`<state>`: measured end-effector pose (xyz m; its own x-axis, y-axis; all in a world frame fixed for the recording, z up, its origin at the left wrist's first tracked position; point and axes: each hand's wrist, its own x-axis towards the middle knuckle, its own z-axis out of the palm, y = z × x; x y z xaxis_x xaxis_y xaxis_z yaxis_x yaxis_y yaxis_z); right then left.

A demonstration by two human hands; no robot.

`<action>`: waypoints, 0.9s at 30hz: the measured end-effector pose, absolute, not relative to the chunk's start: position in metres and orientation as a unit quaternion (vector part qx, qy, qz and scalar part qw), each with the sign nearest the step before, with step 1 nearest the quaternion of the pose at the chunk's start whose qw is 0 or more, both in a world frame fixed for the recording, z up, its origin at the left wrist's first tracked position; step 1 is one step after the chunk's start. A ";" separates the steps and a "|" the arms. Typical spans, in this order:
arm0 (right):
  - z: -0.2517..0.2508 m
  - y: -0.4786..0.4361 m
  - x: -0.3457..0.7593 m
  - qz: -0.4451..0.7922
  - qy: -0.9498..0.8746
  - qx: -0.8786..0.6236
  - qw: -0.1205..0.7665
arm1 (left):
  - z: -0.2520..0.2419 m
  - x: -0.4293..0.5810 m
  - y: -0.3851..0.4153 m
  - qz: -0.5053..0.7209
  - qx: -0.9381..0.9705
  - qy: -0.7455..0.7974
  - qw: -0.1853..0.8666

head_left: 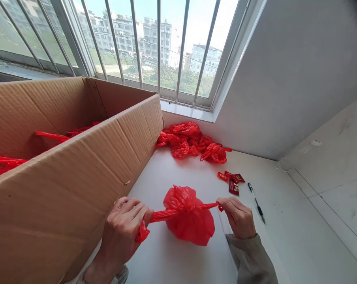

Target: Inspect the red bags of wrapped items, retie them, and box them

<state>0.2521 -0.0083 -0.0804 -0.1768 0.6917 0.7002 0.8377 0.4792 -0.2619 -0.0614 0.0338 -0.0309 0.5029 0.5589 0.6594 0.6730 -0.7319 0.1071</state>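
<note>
A full red plastic bag (190,225) sits on the white table in front of me, its neck gathered at the top. My left hand (126,221) is closed around one twisted handle, and a loose red end pokes out below the fist. Between thumb and fingers, my right hand (237,215) pinches the other handle. Both handles are stretched taut to opposite sides of the bag's neck. What the bag contains is hidden.
On the left stands a large open cardboard box (107,157) with red bags inside. Crumpled red plastic bags (190,142) lie by the wall. Several small red packets (233,187) and a pen (256,203) rest on the white table (163,169). Behind is a barred window (159,51).
</note>
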 end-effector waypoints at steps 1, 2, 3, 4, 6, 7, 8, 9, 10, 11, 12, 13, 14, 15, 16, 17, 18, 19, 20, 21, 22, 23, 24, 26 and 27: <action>-0.088 -0.008 0.256 -0.074 -0.758 -0.513 0.397 | -0.034 -0.065 0.031 -0.337 -0.867 -0.360 0.073; -0.094 -0.008 0.257 -0.054 -0.750 -0.526 0.398 | -0.038 -0.067 0.029 -0.331 -0.868 -0.365 0.056; -0.099 -0.007 0.256 -0.028 -0.737 -0.541 0.405 | -0.041 -0.069 0.028 -0.326 -0.868 -0.373 0.029; -0.102 -0.007 0.254 0.005 -0.721 -0.554 0.416 | -0.043 -0.070 0.027 -0.323 -0.865 -0.383 -0.010; -0.102 -0.005 0.248 0.095 -0.687 -0.563 0.449 | -0.044 -0.071 0.027 -0.319 -0.849 -0.405 -0.118; -0.100 -0.003 0.244 0.154 -0.666 -0.561 0.468 | -0.042 -0.070 0.027 -0.317 -0.836 -0.411 -0.178; -0.097 -0.002 0.240 0.218 -0.639 -0.553 0.488 | -0.040 -0.069 0.028 -0.316 -0.822 -0.412 -0.235; -0.094 -0.001 0.236 0.283 -0.605 -0.538 0.514 | -0.038 -0.066 0.028 -0.316 -0.807 -0.407 -0.288; -0.090 0.000 0.231 0.347 -0.564 -0.515 0.545 | -0.036 -0.062 0.029 -0.318 -0.791 -0.401 -0.335; -0.086 0.001 0.225 0.406 -0.518 -0.482 0.578 | -0.034 -0.058 0.029 -0.322 -0.774 -0.392 -0.379; -0.082 0.002 0.219 0.461 -0.473 -0.441 0.608 | -0.034 -0.053 0.030 -0.327 -0.756 -0.382 -0.419; -0.079 0.003 0.212 0.507 -0.432 -0.399 0.630 | -0.035 -0.048 0.031 -0.332 -0.738 -0.373 -0.454; -0.075 0.005 0.206 0.543 -0.401 -0.361 0.644 | -0.036 -0.044 0.032 -0.339 -0.721 -0.362 -0.485; -0.073 0.007 0.200 0.570 -0.384 -0.331 0.647 | -0.039 -0.040 0.033 -0.347 -0.704 -0.353 -0.510; -0.071 0.009 0.195 0.584 -0.378 -0.314 0.646 | -0.042 -0.038 0.035 -0.355 -0.688 -0.346 -0.529; -0.070 0.011 0.191 0.586 -0.380 -0.309 0.645 | -0.045 -0.038 0.037 -0.364 -0.673 -0.345 -0.544; -0.071 0.013 0.189 0.579 -0.385 -0.317 0.645 | -0.049 -0.038 0.038 -0.372 -0.656 -0.354 -0.553; -0.072 0.014 0.188 0.565 -0.393 -0.336 0.643 | -0.052 -0.040 0.039 -0.378 -0.639 -0.370 -0.558; -0.074 0.016 0.188 0.550 -0.402 -0.360 0.637 | -0.055 -0.043 0.039 -0.380 -0.625 -0.391 -0.559; -0.077 0.017 0.189 0.535 -0.411 -0.388 0.628 | -0.057 -0.046 0.039 -0.379 -0.613 -0.413 -0.558; -0.080 0.018 0.191 0.519 -0.420 -0.415 0.618 | -0.059 -0.049 0.038 -0.376 -0.603 -0.433 -0.554; -0.083 0.018 0.192 0.504 -0.430 -0.436 0.609 | -0.059 -0.052 0.036 -0.371 -0.598 -0.450 -0.550; -0.085 0.019 0.193 0.493 -0.437 -0.449 0.604 | -0.058 -0.054 0.035 -0.365 -0.602 -0.458 -0.542; -0.088 0.018 0.192 0.471 -0.450 -0.463 0.601 | -0.052 -0.054 0.031 -0.350 -0.644 -0.443 -0.516; -0.087 0.018 0.189 0.453 -0.462 -0.474 0.598 | -0.047 -0.051 0.029 -0.343 -0.678 -0.417 -0.498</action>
<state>0.1894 0.0182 -0.0874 0.1641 0.9788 0.1228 -0.1036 0.1409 -0.9846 -0.0513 0.0290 -0.0471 0.4168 0.9076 0.0501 0.2230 -0.1556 0.9623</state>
